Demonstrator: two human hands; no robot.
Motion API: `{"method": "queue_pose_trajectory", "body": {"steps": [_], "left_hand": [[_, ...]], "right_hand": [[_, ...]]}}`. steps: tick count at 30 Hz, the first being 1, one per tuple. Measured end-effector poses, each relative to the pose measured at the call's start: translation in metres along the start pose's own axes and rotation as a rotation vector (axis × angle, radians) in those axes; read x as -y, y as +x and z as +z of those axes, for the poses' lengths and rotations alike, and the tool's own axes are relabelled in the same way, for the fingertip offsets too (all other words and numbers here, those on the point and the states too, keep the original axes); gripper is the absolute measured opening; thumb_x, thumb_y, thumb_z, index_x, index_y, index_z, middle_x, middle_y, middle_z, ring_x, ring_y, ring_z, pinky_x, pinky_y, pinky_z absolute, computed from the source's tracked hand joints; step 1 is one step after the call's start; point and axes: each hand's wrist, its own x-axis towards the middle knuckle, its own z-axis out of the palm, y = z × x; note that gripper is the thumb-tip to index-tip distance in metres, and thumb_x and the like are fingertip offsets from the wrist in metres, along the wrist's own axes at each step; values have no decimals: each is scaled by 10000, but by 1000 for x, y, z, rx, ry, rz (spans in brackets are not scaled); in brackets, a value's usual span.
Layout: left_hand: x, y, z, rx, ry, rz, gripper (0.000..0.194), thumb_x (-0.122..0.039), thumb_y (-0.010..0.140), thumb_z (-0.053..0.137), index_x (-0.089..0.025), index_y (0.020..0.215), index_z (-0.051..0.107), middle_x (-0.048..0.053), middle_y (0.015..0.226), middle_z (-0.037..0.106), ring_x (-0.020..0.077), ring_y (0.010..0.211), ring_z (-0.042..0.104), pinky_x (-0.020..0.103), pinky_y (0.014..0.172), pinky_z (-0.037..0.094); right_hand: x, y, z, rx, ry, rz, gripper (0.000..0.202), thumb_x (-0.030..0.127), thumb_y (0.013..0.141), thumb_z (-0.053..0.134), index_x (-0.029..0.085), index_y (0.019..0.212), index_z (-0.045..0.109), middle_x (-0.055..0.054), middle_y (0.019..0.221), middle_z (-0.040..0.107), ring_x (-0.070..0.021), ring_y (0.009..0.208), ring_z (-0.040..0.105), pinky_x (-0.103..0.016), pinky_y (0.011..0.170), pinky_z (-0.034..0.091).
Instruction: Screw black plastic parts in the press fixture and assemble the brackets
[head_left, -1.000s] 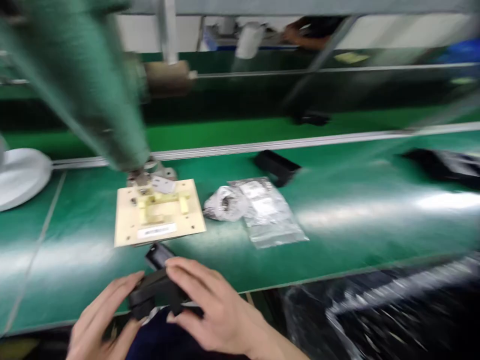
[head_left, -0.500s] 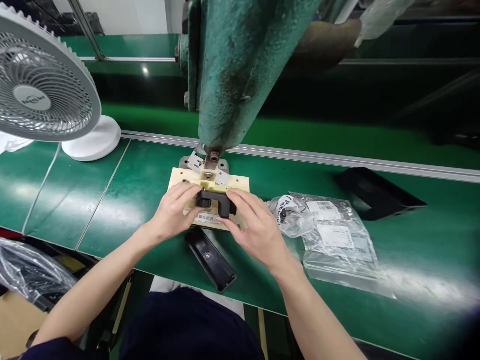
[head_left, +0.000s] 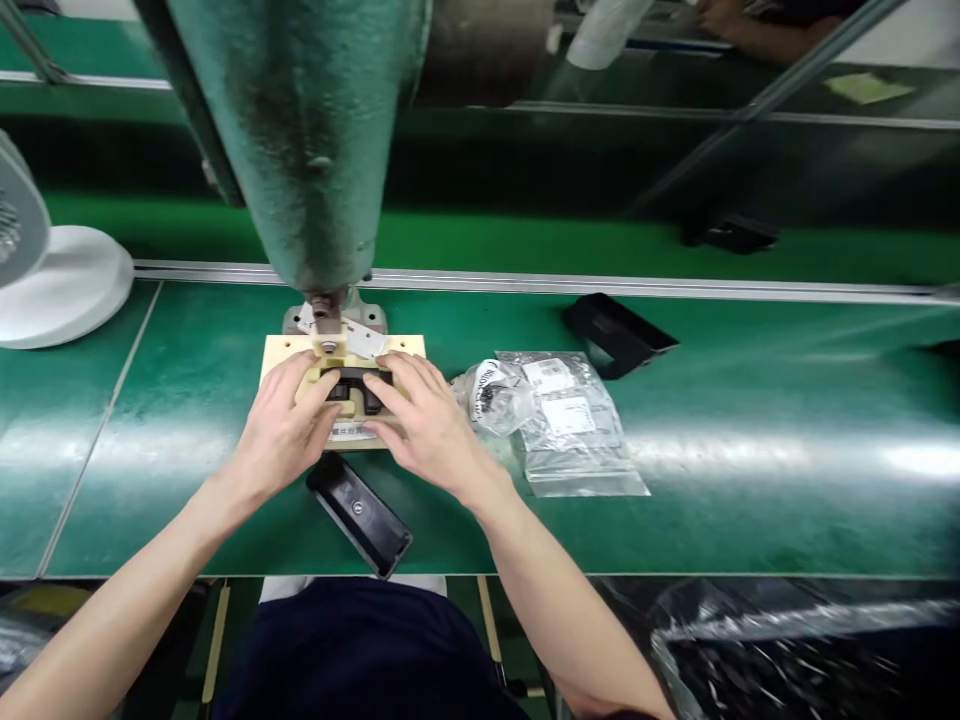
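Observation:
A black plastic part (head_left: 358,377) with a cut-out in its front side lies in the recess of a cream-coloured fixture (head_left: 405,346), below the ram of a green press (head_left: 315,190). My left hand (head_left: 289,412) has its fingers closed on the part's left end. At the other end my right hand (head_left: 420,415) grips it, fingertips on its top and thumb near the front edge of the fixture. The fingers hide both ends of the part. In front of the fixture lies a long black plastic cover (head_left: 360,515), hollow side up, slanting across the table.
To the right, a clear bag (head_left: 574,440) with white labels and a small bag of screws (head_left: 491,395) lie on the green table (head_left: 750,400). Behind them is a black housing (head_left: 619,335). A white fan base (head_left: 67,285) stands at the left. A plastic-lined bin (head_left: 787,650) is below the right edge.
The black part has gone down from above the fixture into its recess, with both hands still on it. My view has turned to the right, bringing the lined bin into sight.

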Motion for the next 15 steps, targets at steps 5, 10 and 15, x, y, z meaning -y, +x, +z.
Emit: {"method": "queue_pose_trajectory", "body": {"steps": [5, 10, 15], "left_hand": [[0, -17, 4, -27, -57, 56, 448, -95, 833, 588, -182, 1258, 480, 187, 1298, 531, 326, 1266, 495, 523, 1001, 493], [-2, -19, 4, -52, -60, 56, 527, -87, 820, 605, -199, 1310, 446, 182, 1304, 534, 333, 1270, 492, 547, 1011, 486], [-4, -20, 1, -41, -75, 59, 527, -96, 826, 601, -213, 1318, 451, 173, 1319, 531, 335, 1269, 496, 551, 1011, 486]], "right_hand": [[-27, -46, -31, -433, -104, 410, 146, 261, 920, 524, 165, 962, 626, -108, 1017, 659, -222, 989, 628, -413, 881, 529], [-61, -61, -39, 146, -175, 787, 111, 191, 818, 562, 167, 779, 663, -75, 821, 679, -209, 764, 637, -321, 702, 492], [-65, -49, -26, 261, -171, 868, 59, 149, 704, 620, 170, 662, 655, -68, 649, 636, -221, 670, 615, -277, 576, 398]]}}
